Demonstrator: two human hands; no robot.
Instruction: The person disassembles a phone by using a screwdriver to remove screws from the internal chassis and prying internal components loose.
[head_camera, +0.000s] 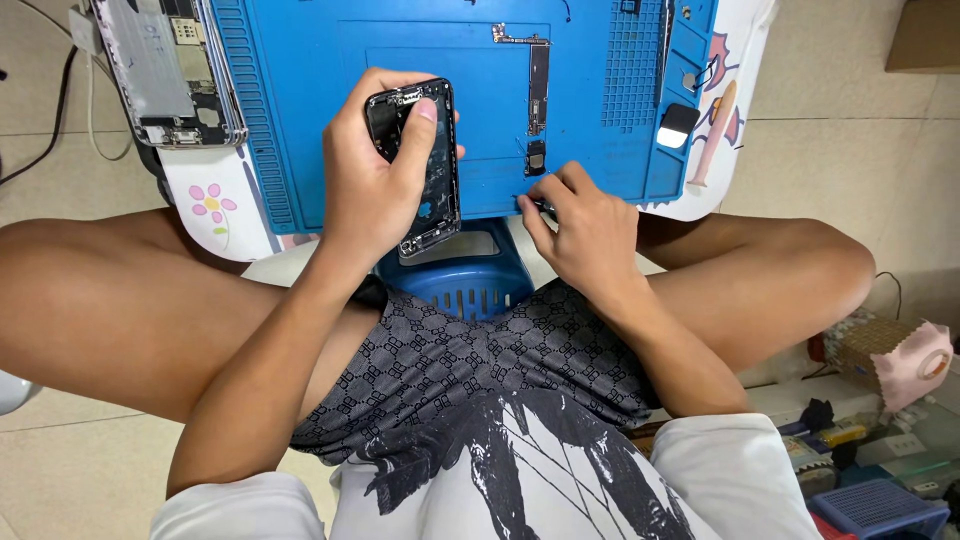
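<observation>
While gripped in the left hand (372, 180), opened phone housing (420, 165) tilted above near edge of blue work mat (300, 100) (thumb laid across its inside, fingers (345, 120) wrapped behind). Right hand (585, 235) low at mat's front edge, fingertips pinched on something too small to tell. Long circuit board (538, 85) lying on mat, well apart from housing. Second stripped phone frame (165, 65) at counter's far left.
</observation>
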